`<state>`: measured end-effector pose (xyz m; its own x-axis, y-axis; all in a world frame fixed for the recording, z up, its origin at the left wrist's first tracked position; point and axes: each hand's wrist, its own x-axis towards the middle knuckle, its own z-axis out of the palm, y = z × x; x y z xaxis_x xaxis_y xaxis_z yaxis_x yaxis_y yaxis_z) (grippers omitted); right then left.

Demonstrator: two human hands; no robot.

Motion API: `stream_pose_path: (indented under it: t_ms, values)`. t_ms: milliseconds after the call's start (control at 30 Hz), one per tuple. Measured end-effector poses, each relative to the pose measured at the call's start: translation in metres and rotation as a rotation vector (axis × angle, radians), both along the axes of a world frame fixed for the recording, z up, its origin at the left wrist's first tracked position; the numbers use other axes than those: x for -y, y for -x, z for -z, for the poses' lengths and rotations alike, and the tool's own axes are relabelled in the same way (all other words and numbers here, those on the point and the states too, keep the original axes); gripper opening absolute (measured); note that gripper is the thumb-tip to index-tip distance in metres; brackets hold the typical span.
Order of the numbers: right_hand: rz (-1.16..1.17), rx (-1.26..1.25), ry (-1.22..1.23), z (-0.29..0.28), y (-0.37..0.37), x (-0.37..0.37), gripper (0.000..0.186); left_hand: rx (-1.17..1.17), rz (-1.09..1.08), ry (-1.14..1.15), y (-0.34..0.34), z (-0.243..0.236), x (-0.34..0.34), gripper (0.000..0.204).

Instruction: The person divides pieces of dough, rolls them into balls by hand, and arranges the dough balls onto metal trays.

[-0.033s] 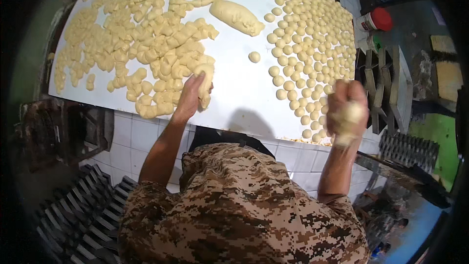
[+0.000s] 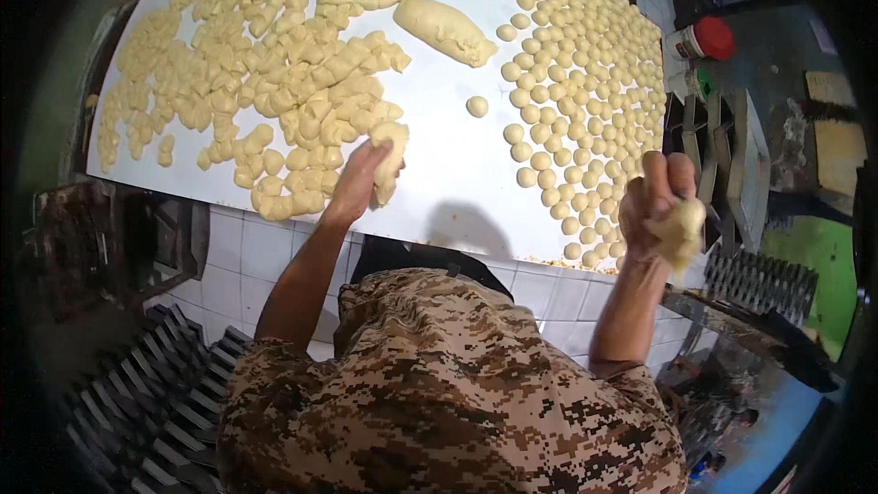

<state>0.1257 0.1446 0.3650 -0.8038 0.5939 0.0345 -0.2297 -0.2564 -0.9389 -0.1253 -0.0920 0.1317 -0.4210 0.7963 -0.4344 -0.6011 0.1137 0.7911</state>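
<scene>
Head view, left hand [image 2: 361, 178] fingers still gripping dough piece [image 2: 391, 157], right hand [image 2: 651, 201] unchanged, clutching dough lump [image 2: 681, 233].

1. A white table [image 2: 439, 174] carries everything.
2. Rough-cut dough pieces [image 2: 274, 82] heap across its left half.
3. Round dough balls [image 2: 585, 82] sit in rows on the right.
4. A dough log [image 2: 445, 29] lies between them.

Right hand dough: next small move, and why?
Probably set it down among the rolled balls: the right hand grips a dough lump at the table's right edge, while the left hand already holds another piece.
</scene>
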Motion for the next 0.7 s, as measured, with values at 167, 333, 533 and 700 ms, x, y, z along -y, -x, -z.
stream_pose_path:
  t_ms: [167, 333, 533, 700]
  values:
    - [0.118, 0.877, -0.59, 0.242, 0.047, 0.006, 0.044, -0.416, 0.257, 0.056, -0.026, -0.01, -0.005, 0.037]
    - [-0.029, 0.716, -0.491, 0.17, 0.067, 0.063, 0.057, -0.967, 0.527, 0.352, -0.03, -0.034, 0.008, 0.037]
    - [-0.417, 0.745, -0.485, 0.139, 0.035, 0.045, 0.032, -1.101, 0.566, 0.223, -0.072, -0.082, -0.021, 0.03]
    - [-0.156, 0.294, -0.321, 0.016, -0.029, 0.013, 0.02, -0.825, 0.357, 0.156, -0.084, -0.092, 0.018, 0.024]
